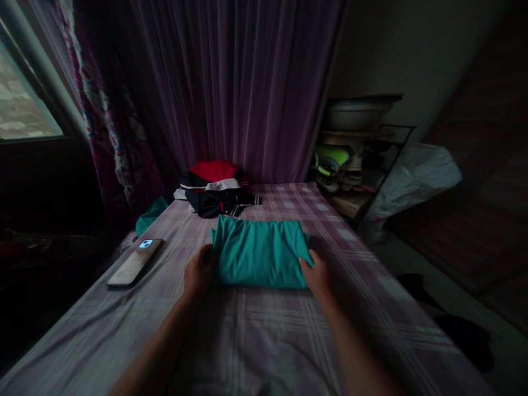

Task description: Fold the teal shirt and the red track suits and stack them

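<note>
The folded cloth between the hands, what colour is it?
The folded cloth is teal green, plain with no pattern, seen in the head view.

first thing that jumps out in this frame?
The folded teal garment at the middle of the plaid bedsheet, with the left hand and right hand gripping its two sides. Behind it lies a red, white and black clothes pile near the purple curtain; a phone lies left.

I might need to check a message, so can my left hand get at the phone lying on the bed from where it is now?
Probably yes. The left hand rests at the edge of the folded teal cloth, and the dark flat phone lies further left on the checked bedsheet, with only bare sheet between them.
</note>
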Tool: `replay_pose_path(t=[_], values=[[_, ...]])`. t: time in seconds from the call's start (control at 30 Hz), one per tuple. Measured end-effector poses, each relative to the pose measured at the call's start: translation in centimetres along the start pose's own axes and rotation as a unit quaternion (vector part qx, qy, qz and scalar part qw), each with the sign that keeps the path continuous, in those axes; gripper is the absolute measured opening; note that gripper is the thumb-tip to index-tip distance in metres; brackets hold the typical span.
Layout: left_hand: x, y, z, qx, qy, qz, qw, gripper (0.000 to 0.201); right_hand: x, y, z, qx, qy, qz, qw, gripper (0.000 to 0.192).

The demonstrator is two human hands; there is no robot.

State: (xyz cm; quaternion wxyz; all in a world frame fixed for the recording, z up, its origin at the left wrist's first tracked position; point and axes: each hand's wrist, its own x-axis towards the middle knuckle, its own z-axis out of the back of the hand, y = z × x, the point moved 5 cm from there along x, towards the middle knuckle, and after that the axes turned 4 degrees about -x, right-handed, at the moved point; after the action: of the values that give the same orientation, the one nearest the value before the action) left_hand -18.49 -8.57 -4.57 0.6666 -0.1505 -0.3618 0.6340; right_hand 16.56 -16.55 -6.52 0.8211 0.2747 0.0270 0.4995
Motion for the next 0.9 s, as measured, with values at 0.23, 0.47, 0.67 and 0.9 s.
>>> replay_pose_path(t=[0.23, 0.47, 0.67, 0.9], values=[[5.6, -6.9, -0.3, 0.007, 0.012, -0.055, 0.998, 0.033, 6.5, 4.6, 4.4, -0.012, -0.028, 0.069, 0.997, 0.046], [16.6, -16.4, -4.4, -0.087, -0.049, -0.149, 0.984, 0.034, 20.4, 6.0, 11.1, -0.092, -0.16, 0.109, 0.977, 0.044], [24.2, -17.8, -14.3, -0.12, -0.02, -0.153, 0.981, 0.055, 30.7, 2.5, 10.6, -0.142, -0.197, 0.063, 0.968, 0.053], [20.1, -9.7, -23.6, 0.027, 0.135, -0.179, 0.974, 0.053, 29.6, -1.1, -3.5, -0.198, 0.057, 0.029, 0.978, 0.054]])
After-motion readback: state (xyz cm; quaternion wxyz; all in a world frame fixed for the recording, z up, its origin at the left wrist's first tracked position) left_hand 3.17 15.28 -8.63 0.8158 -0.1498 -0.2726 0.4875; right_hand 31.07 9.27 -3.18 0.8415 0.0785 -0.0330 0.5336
